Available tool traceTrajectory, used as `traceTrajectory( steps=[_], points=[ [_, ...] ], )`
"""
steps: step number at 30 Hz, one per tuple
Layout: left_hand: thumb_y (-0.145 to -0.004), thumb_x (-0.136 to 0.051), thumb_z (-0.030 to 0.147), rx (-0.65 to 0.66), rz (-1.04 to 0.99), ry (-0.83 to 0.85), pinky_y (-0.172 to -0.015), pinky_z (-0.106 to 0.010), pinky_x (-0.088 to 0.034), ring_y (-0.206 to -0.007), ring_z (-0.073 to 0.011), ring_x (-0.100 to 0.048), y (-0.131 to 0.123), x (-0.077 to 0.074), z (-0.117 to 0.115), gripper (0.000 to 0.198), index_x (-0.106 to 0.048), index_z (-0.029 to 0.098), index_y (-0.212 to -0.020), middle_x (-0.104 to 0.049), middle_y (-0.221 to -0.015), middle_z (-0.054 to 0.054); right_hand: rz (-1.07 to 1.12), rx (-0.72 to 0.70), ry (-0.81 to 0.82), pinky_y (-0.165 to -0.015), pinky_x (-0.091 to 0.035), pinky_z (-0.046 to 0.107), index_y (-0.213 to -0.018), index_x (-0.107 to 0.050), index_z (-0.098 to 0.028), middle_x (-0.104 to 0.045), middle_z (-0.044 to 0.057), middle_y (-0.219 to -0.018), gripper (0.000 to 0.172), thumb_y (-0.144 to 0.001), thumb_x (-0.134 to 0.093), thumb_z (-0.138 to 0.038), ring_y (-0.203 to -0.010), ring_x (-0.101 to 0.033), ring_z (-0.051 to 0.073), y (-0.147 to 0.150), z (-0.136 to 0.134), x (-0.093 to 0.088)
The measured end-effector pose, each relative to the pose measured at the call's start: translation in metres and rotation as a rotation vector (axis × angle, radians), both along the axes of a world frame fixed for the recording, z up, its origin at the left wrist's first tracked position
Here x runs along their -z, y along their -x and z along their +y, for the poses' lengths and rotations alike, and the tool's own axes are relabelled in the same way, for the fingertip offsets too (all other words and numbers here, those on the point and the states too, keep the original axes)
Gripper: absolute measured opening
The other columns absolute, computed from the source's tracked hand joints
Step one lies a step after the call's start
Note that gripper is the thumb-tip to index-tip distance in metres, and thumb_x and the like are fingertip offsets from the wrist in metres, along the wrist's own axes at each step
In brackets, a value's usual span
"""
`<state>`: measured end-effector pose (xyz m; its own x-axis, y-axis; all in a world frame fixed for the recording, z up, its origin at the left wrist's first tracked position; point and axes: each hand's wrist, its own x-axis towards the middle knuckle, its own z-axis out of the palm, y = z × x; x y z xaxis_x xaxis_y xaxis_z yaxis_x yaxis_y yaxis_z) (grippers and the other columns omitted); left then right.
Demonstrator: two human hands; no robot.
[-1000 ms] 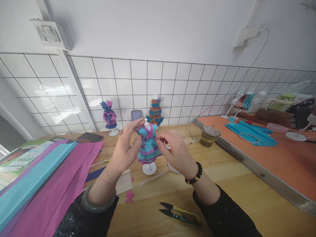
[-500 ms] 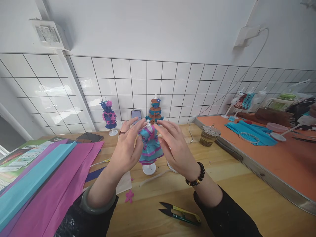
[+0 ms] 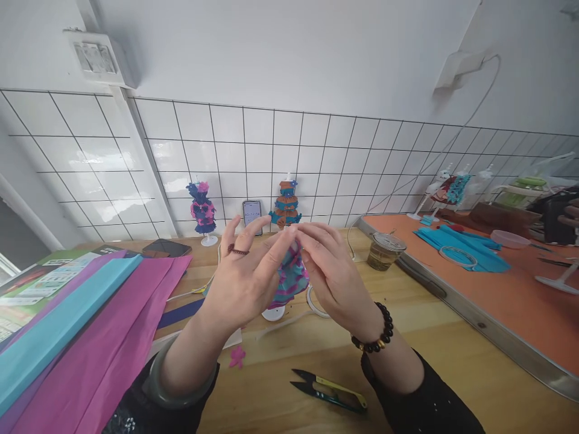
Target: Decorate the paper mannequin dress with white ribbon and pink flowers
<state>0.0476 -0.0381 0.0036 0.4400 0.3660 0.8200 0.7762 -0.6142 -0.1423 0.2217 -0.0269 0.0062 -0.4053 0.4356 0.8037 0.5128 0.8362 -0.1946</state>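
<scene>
A small turquoise, pink and purple ruffled dress (image 3: 291, 278) hangs on a miniature dress form with a round white base (image 3: 274, 313). My left hand (image 3: 246, 280) comes at its top from the left, index finger and thumb drawn together there, the other fingers raised and apart. From the right, my right hand (image 3: 332, 274) bends its fingers to the same spot, the fingertips of both hands meeting. The neck and upper bodice are hidden behind them. A pink flower-shaped cutout (image 3: 237, 357) lies below my left hand, and thread snips (image 3: 330, 390) lie nearer me.
Pink, purple and turquoise sheets (image 3: 113, 325) cover the left side. Two dressed miniature forms, one blue-pink (image 3: 202, 209) and one brown-teal (image 3: 286, 204), stand by the tiled wall, a phone (image 3: 252, 214) between them. A lidded cup (image 3: 386, 250) stands beside the raised orange surface (image 3: 502, 313).
My hands have closed in on the dress top, and their fingertips now meet over it. The dress has shifted right and leans, while its base has stayed in about the same place.
</scene>
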Motion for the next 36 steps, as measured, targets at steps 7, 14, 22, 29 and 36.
traceTrajectory(
  steps=[7,14,22,29,36],
  points=[
    [-0.076,-0.039,0.002,0.045,-0.013,0.01,-0.107,-0.054,-0.015,-0.127,-0.0228,-0.034,-0.005,-0.002,-0.006,0.07,-0.02,0.025,-0.139,-0.063,-0.107,-0.002,0.079,-0.003,-0.01,-0.093,-0.04,0.049,-0.124,-0.048,-0.027,-0.057,0.005,-0.119,0.04,-0.089,-0.036,-0.012,-0.111,-0.048,0.023,-0.004,0.0,-0.001],
    [-0.078,-0.035,0.003,0.079,-0.112,0.126,-0.107,-0.053,-0.016,-0.126,-0.0208,-0.035,-0.006,-0.001,-0.007,0.068,-0.014,0.025,-0.139,-0.064,-0.108,-0.002,0.102,-0.009,-0.011,-0.092,-0.042,0.047,-0.123,-0.05,-0.027,-0.059,0.004,-0.116,0.039,-0.088,-0.039,-0.012,-0.108,-0.05,0.022,-0.004,0.0,0.0],
    [-0.084,-0.047,0.018,0.168,-0.391,0.218,-0.099,-0.043,-0.037,-0.114,-0.0196,-0.048,-0.003,-0.01,-0.011,0.052,-0.031,0.027,-0.132,-0.062,-0.108,-0.004,0.044,-0.06,-0.02,-0.092,-0.041,0.051,-0.129,-0.043,-0.028,-0.056,0.005,-0.122,0.044,-0.088,-0.037,-0.012,-0.113,-0.048,0.024,0.003,-0.006,0.001],
    [-0.079,-0.059,0.02,0.169,-0.52,0.216,-0.094,-0.038,-0.044,-0.104,-0.018,-0.055,-0.004,-0.013,-0.013,0.033,-0.056,0.025,-0.111,-0.066,-0.089,0.0,-0.029,-0.093,-0.024,-0.098,-0.036,0.053,-0.135,-0.034,-0.027,-0.051,0.003,-0.128,0.051,-0.087,-0.035,-0.009,-0.124,-0.038,0.024,0.007,-0.01,0.004],
    [-0.078,-0.059,0.02,0.126,-0.545,0.206,-0.09,-0.039,-0.047,-0.1,-0.0185,-0.057,0.002,-0.016,-0.015,0.014,-0.065,0.025,-0.09,-0.068,-0.085,0.002,0.027,-0.075,0.036,-0.099,-0.035,0.05,-0.136,-0.029,-0.026,-0.049,0.004,-0.13,0.051,-0.088,-0.035,-0.01,-0.125,-0.035,0.022,0.01,-0.012,0.002]
  ],
)
